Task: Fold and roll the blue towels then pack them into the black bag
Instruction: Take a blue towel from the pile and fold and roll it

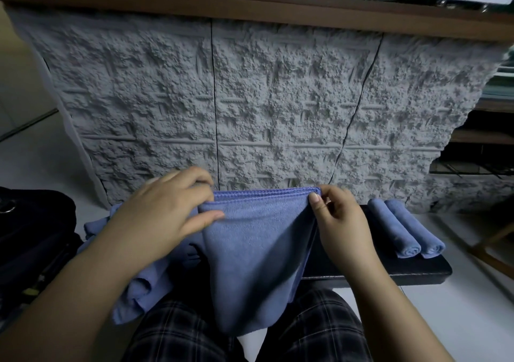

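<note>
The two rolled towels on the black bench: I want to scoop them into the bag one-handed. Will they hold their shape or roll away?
The rolled towels look soft, so they would likely squash under the fingers rather than resist. Nothing visibly ties them, so a loose grab may let them unwind. Being round and lying near the edge of the bench, a sideways push could probably roll them.

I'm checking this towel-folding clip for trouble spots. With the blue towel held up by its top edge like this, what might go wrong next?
1. The folded blue microfibre towel hangs from the left hand and right hand by fingertip pinches at its corners; a slip could undo the fold.
2. Laying it down could bump the two rolled blue towels near the edge of the black padded bench.
</note>
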Demonstrator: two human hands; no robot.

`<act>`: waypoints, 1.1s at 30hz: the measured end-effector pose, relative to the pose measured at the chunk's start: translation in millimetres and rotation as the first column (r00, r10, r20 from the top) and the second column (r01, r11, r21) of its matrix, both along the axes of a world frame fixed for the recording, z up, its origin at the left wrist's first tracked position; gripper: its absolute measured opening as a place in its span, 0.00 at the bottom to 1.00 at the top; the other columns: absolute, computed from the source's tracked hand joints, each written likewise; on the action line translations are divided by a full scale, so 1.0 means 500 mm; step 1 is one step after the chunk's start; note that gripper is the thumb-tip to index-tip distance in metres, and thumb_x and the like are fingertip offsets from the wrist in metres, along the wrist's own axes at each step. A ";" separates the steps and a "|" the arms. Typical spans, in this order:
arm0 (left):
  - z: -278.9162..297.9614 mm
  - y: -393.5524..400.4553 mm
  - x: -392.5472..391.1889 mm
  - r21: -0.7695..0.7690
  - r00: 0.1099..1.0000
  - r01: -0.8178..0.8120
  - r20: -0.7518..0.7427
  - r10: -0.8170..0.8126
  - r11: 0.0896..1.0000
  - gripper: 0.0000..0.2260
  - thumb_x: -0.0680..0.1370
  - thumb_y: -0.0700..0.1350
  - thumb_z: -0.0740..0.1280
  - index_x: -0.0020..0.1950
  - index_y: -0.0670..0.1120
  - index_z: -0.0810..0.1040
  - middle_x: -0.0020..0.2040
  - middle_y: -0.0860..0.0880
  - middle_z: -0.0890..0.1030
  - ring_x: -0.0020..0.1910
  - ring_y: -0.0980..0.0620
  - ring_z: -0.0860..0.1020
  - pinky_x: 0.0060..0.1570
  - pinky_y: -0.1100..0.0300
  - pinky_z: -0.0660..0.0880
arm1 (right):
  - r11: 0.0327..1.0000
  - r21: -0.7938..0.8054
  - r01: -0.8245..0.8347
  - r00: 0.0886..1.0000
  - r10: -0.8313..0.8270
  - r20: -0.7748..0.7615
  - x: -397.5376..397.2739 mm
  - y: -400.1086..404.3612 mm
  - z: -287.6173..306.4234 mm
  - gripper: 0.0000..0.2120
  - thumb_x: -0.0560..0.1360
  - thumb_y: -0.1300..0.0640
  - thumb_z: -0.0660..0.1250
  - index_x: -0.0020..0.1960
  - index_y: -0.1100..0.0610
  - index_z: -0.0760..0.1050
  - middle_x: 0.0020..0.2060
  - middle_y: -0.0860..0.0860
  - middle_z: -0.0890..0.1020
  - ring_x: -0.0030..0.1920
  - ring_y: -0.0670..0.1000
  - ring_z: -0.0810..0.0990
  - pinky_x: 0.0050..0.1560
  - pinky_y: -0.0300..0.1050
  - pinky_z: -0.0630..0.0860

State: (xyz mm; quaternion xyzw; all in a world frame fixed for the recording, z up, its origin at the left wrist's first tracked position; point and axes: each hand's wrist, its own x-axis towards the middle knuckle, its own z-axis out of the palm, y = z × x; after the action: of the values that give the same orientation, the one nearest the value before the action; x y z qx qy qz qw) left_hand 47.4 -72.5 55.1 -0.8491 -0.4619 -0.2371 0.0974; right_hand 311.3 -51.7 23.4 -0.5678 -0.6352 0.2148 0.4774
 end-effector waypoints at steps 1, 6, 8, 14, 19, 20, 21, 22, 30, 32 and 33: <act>-0.003 0.004 -0.001 -0.062 0.996 0.022 0.087 -0.017 0.998 0.15 0.74 0.64 0.56 0.40 0.54 0.70 0.48 0.54 0.76 0.44 0.53 0.76 0.42 0.53 0.74 | 1.000 -0.018 -0.008 1.000 0.008 0.004 0.001 0.003 -0.003 0.09 0.78 0.55 0.64 0.39 0.48 0.72 0.36 0.50 0.72 0.35 0.44 0.69 0.37 0.30 0.64; -0.026 0.008 0.013 -0.308 0.861 0.028 0.490 0.133 0.951 0.14 0.62 0.65 0.66 0.39 0.58 0.70 0.42 0.57 0.80 0.40 0.58 0.77 0.42 0.58 0.72 | 0.994 -0.100 -0.051 0.999 0.051 -0.001 0.008 0.012 -0.014 0.12 0.78 0.54 0.64 0.37 0.57 0.72 0.27 0.46 0.70 0.29 0.42 0.66 0.32 0.37 0.63; -0.028 0.010 0.022 -0.350 0.830 0.068 0.539 0.142 0.934 0.16 0.63 0.61 0.74 0.40 0.57 0.70 0.39 0.52 0.78 0.34 0.57 0.75 0.39 0.59 0.71 | 0.994 -0.100 -0.052 0.998 0.054 0.013 0.013 0.014 -0.017 0.13 0.77 0.53 0.64 0.37 0.59 0.73 0.27 0.46 0.71 0.29 0.42 0.66 0.31 0.36 0.63; -0.047 0.059 0.024 -0.472 0.894 0.032 0.407 0.186 0.881 0.11 0.68 0.44 0.75 0.39 0.57 0.76 0.36 0.54 0.79 0.35 0.60 0.75 0.38 0.64 0.70 | 0.986 -0.161 -0.047 0.998 0.054 0.040 0.017 0.039 -0.040 0.15 0.77 0.53 0.64 0.36 0.60 0.72 0.25 0.48 0.71 0.28 0.44 0.67 0.31 0.39 0.64; -0.094 0.115 0.032 -0.448 0.902 -0.182 0.277 0.330 0.875 0.12 0.71 0.48 0.73 0.31 0.56 0.73 0.26 0.52 0.69 0.27 0.55 0.67 0.31 0.58 0.63 | 0.951 -0.304 -0.055 0.996 0.030 -0.085 -0.001 0.072 -0.073 0.12 0.80 0.57 0.60 0.39 0.61 0.69 0.24 0.51 0.79 0.21 0.45 0.74 0.26 0.38 0.69; -0.110 0.127 0.034 -0.476 0.879 -0.194 0.305 0.367 0.858 0.10 0.72 0.46 0.72 0.33 0.54 0.75 0.24 0.52 0.70 0.25 0.55 0.68 0.29 0.59 0.64 | 0.938 -0.338 -0.081 0.985 0.024 -0.169 -0.005 0.082 -0.081 0.12 0.80 0.58 0.60 0.40 0.61 0.69 0.25 0.53 0.80 0.22 0.47 0.77 0.25 0.38 0.70; -0.125 0.138 0.038 -0.530 0.836 -0.174 0.367 0.409 0.830 0.07 0.74 0.44 0.70 0.36 0.52 0.77 0.24 0.52 0.73 0.23 0.55 0.69 0.26 0.62 0.65 | 0.925 -0.365 -0.103 0.969 0.010 -0.247 -0.010 0.093 -0.088 0.11 0.81 0.58 0.59 0.41 0.61 0.69 0.27 0.54 0.82 0.25 0.50 0.80 0.26 0.38 0.71; -0.138 0.148 0.043 -0.601 0.768 -0.119 0.449 0.457 0.791 0.06 0.76 0.42 0.68 0.39 0.50 0.76 0.25 0.51 0.76 0.21 0.54 0.71 0.23 0.64 0.66 | 0.921 -0.373 -0.111 0.957 -0.002 -0.290 -0.014 0.104 -0.096 0.10 0.81 0.58 0.59 0.42 0.61 0.70 0.30 0.55 0.83 0.29 0.52 0.82 0.28 0.39 0.73; -0.198 0.239 0.073 -0.574 0.413 0.114 0.770 0.487 0.811 0.11 0.78 0.33 0.62 0.42 0.49 0.72 0.38 0.48 0.80 0.36 0.56 0.80 0.40 0.66 0.75 | 0.952 -0.299 -0.064 0.988 0.017 -0.155 -0.023 0.200 -0.149 0.03 0.79 0.56 0.61 0.49 0.51 0.73 0.44 0.46 0.83 0.48 0.47 0.81 0.50 0.46 0.77; -0.213 0.264 0.071 -0.534 0.432 0.128 0.789 0.438 0.836 0.12 0.77 0.32 0.62 0.43 0.50 0.72 0.39 0.51 0.80 0.41 0.54 0.79 0.49 0.59 0.74 | 0.959 -0.279 -0.060 0.990 0.020 -0.143 -0.025 0.220 -0.149 0.05 0.78 0.57 0.62 0.53 0.51 0.73 0.46 0.44 0.82 0.49 0.45 0.80 0.48 0.41 0.74; -0.220 0.275 0.071 -0.528 0.445 0.135 0.789 0.424 0.839 0.12 0.77 0.33 0.63 0.45 0.51 0.72 0.41 0.51 0.80 0.42 0.54 0.78 0.52 0.57 0.72 | 0.960 -0.274 -0.061 0.990 0.023 -0.137 -0.028 0.229 -0.149 0.07 0.78 0.58 0.61 0.55 0.51 0.72 0.47 0.43 0.82 0.50 0.45 0.79 0.48 0.39 0.73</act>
State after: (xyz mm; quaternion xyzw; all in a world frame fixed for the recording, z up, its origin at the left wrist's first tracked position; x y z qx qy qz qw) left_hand 83.1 65.3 -54.9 -0.5461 -0.5629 -0.4987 -0.3690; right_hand 297.2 63.0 -51.1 -0.5999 -0.5777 0.3490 0.4297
